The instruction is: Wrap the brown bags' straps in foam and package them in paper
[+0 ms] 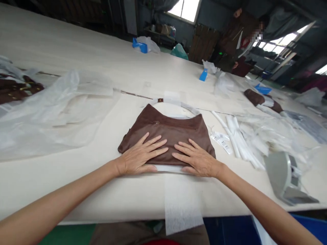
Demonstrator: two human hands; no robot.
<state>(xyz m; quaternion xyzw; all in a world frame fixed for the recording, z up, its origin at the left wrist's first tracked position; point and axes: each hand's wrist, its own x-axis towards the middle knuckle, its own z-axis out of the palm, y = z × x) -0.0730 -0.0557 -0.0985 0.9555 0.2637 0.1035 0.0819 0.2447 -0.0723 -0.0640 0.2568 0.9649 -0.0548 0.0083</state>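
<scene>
A brown handbag (pixel 168 131) lies flat on the pale table in front of me, its curved handle (pixel 185 108) wrapped in white material and pointing away. My left hand (pixel 143 154) rests flat on the bag's lower left, fingers spread. On the lower right, my right hand (pixel 192 157) presses down the same way, fingers apart. A zip runs across the bag's upper part. From beneath the bag a strip of thin white wrapping sheet (pixel 181 204) hangs over the table's near edge.
Clear plastic sheeting (pixel 58 119) covers the left, beside another brown bag (pixel 20 90). To the right lie tags (pixel 221 141), white foam rolls (pixel 237 139) and a grey tape dispenser (pixel 286 177). A wrapped brown item (pixel 263 101) is farther right. A person (pixel 237 37) stands across the table.
</scene>
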